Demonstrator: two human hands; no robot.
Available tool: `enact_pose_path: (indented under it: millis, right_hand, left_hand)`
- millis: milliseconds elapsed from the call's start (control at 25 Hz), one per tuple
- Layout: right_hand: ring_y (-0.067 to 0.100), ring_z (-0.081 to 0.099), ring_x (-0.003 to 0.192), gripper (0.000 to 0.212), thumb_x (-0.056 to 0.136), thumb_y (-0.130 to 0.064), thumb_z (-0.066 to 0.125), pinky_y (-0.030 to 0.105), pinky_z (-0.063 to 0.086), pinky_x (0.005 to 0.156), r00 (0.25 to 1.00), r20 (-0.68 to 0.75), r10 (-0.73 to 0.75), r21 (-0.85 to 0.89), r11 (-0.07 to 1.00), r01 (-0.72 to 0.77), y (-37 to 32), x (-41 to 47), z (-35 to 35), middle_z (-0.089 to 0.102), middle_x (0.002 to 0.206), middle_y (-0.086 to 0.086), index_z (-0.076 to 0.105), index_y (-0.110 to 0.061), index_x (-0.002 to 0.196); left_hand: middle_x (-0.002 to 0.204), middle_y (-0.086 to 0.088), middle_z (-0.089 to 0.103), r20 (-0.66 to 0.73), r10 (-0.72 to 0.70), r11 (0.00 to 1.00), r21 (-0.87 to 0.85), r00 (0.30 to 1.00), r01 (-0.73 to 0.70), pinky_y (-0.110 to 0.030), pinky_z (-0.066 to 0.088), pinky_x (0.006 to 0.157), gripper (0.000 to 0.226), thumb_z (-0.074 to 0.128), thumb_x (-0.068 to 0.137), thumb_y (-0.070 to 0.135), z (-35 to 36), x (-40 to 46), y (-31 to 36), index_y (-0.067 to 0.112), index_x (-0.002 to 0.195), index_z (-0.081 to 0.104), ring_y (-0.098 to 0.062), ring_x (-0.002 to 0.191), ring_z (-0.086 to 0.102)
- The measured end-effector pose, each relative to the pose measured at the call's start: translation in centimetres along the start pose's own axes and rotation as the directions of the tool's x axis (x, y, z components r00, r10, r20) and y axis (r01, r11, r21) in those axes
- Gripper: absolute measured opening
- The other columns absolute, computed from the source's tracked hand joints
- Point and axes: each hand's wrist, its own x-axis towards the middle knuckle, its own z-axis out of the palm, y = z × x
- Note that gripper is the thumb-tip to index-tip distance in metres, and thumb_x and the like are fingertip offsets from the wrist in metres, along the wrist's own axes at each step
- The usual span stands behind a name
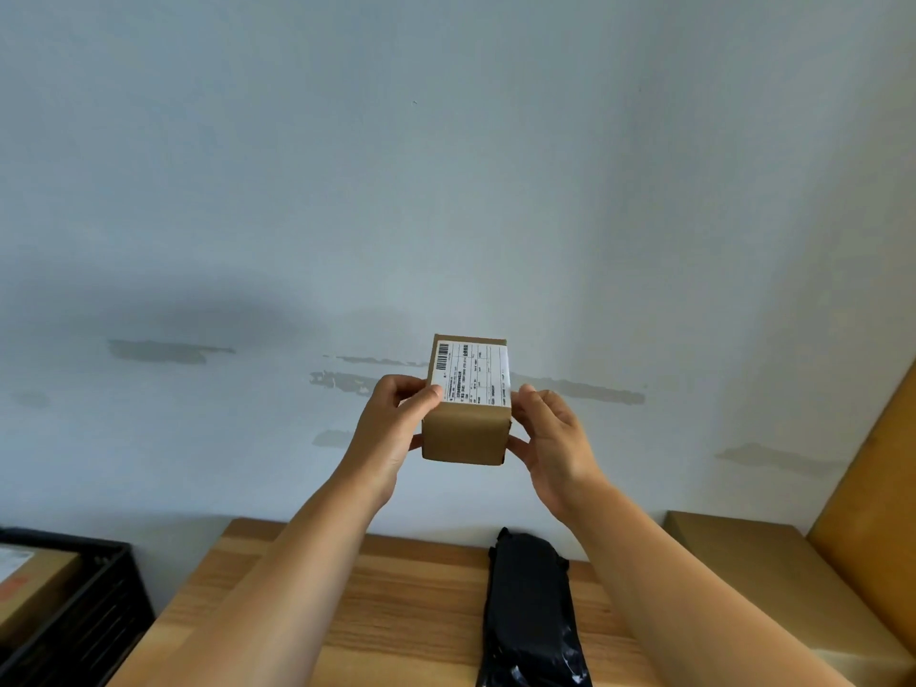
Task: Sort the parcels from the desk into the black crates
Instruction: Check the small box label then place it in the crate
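A small brown cardboard parcel (467, 428) with a white barcode label on top is held up in front of the wall, well above the wooden desk (406, 602). My left hand (391, 428) grips its left side and my right hand (555, 438) grips its right side. A long black plastic-wrapped parcel (533, 612) lies on the desk below my right forearm. A black crate (94, 612) stands at the lower left beside the desk, with a cardboard parcel (29, 587) inside it.
A large cardboard box (763, 572) sits at the right end of the desk. A tall brown board (877, 493) leans at the far right edge. A pale wall with scuff marks fills the background.
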Motion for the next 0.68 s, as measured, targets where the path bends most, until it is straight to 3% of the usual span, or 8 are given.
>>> enact_pose_path:
  millis: [120,240,360,480,680]
  right_hand:
    - [0.019,0.070,0.095,0.023,0.098,-0.024,0.052,0.036,0.053,0.075,1.000,-0.008,0.027,-0.004,1.000,-0.027,-0.2,-0.2,-0.1,0.074,0.096,0.009,0.047,-0.012,0.079]
    - [0.024,0.071,0.094,0.017,0.096,-0.026,0.056,0.037,0.058,0.069,0.997,-0.039,0.060,-0.001,0.998,-0.060,-0.9,-0.2,-0.4,0.075,0.094,0.005,0.050,-0.010,0.093]
    - [0.028,0.070,0.095,0.027,0.092,-0.032,0.062,0.045,0.059,0.077,0.993,-0.054,0.106,-0.080,0.991,-0.110,-1.7,0.1,-1.2,0.072,0.102,0.006,0.056,-0.014,0.112]
    - [0.031,0.070,0.095,0.033,0.089,-0.031,0.065,0.049,0.058,0.081,0.986,0.012,0.165,-0.136,0.977,-0.162,-2.4,-0.1,-1.9,0.071,0.105,0.013,0.058,-0.017,0.117]
    - [0.037,0.069,0.091,0.039,0.084,-0.011,0.069,0.044,0.058,0.074,0.983,-0.036,0.179,0.164,0.972,-0.171,-1.9,-0.9,-2.7,0.068,0.102,0.022,0.056,0.002,0.118]
  left_hand:
    - [0.091,0.016,0.072,0.075,0.025,0.999,0.038,0.997,-0.028,-0.026,0.049,0.068,0.034,0.063,0.068,0.030,0.0,-0.3,0.2,0.025,0.101,0.058,0.002,0.079,0.066]
    - [0.096,0.012,0.073,0.109,0.050,0.998,0.038,0.993,-0.054,-0.023,0.046,0.071,0.038,0.062,0.064,0.022,-0.2,-0.4,0.4,0.026,0.102,0.061,-0.003,0.087,0.067]
    - [0.100,0.007,0.073,0.146,0.089,0.993,0.070,0.985,-0.100,-0.026,0.046,0.078,0.039,0.060,0.063,0.017,-0.5,-0.5,0.8,0.027,0.100,0.068,-0.008,0.096,0.066]
    - [0.106,0.011,0.071,0.207,0.103,0.987,0.099,0.973,-0.126,-0.024,0.045,0.082,0.043,0.059,0.064,0.017,-0.5,-0.5,1.0,0.035,0.101,0.071,-0.005,0.104,0.063]
    - [0.117,0.007,0.064,-0.071,0.064,0.997,0.048,0.995,-0.061,-0.025,0.046,0.089,0.041,0.073,0.079,0.017,0.6,-0.3,0.4,0.028,0.116,0.060,-0.008,0.111,0.058]
